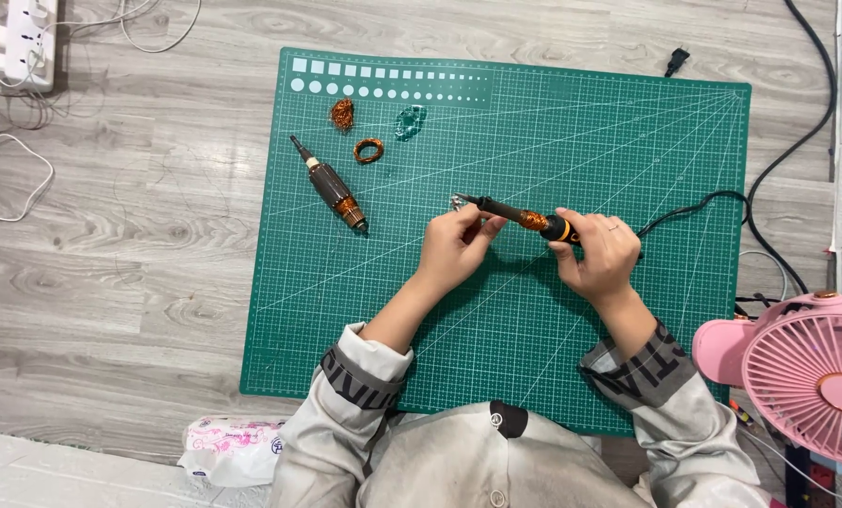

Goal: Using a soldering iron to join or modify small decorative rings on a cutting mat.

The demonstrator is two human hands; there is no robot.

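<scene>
A green cutting mat (553,141) lies on a grey wooden floor. My right hand (602,250) grips the orange-and-black handle of a soldering iron (520,217), whose tip points left. My left hand (457,246) pinches the dark shaft near the tip, beside a small silvery piece (458,201). At the mat's left lies a motor armature (332,188) with copper windings.
A copper wire tangle (343,114), a copper coil ring (368,150) and a clear greenish clump (409,121) lie on the mat's upper left. A power strip (24,38) sits top left, a pink fan (807,362) lower right, a tissue pack (228,450) by my left elbow.
</scene>
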